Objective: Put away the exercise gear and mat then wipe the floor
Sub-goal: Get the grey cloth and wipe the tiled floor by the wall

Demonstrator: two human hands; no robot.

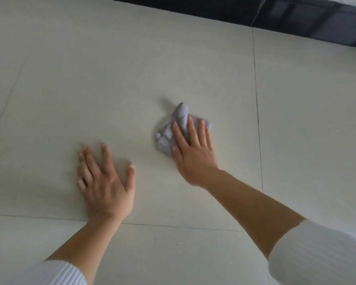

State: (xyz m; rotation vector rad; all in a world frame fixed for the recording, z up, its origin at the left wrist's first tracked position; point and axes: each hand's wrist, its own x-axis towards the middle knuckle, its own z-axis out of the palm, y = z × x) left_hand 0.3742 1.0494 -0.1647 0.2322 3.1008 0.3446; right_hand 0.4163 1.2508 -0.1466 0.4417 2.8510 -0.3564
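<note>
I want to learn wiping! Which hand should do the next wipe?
The right hand: its straight fingers press the cloth on the floor. The left hand rests flat on the floor, holding nothing.

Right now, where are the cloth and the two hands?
cloth (pixel 182 112), head view, bunched top fold.
left hand (pixel 106 182), head view, back of hand.
right hand (pixel 194 153), head view, back of hand.

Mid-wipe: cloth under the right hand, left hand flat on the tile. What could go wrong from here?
1. The cloth is bunched and pokes out past the right hand, whose straight fingers only press it; it may slip free or wipe a narrow strip.
2. The left hand lies flat on the smooth floor; if that spot gets damp, the hand might slide.
</note>
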